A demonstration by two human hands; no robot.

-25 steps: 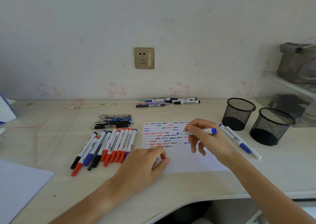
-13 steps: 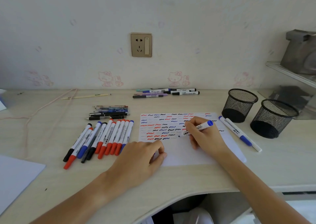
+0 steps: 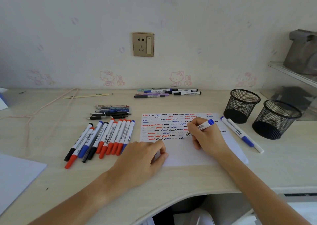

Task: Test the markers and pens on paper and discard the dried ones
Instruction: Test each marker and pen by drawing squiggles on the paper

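A white sheet of paper (image 3: 185,156) lies on the desk, its upper half covered with red, blue and black squiggles. My right hand (image 3: 207,137) holds a blue-ended white marker (image 3: 199,127) in a writing grip, its tip down on the paper at the lowest row of marks. My left hand (image 3: 142,157) rests on the paper's lower left corner, fingers curled loosely, holding nothing. A row of several red, blue and black markers (image 3: 103,139) lies left of the paper. Two more markers (image 3: 240,133) lie just right of it.
Two black mesh pen cups (image 3: 241,104) (image 3: 274,120) stand at the right. Several pens (image 3: 111,112) lie behind the marker row, another group (image 3: 168,92) by the wall. A pink cord (image 3: 42,109) trails at left; a second sheet (image 3: 15,178) lies at the near left.
My right hand turned the marker from nearly level to tip-down and lowered it onto the paper. My left hand stayed on the sheet's corner. The camera view shifted a little.
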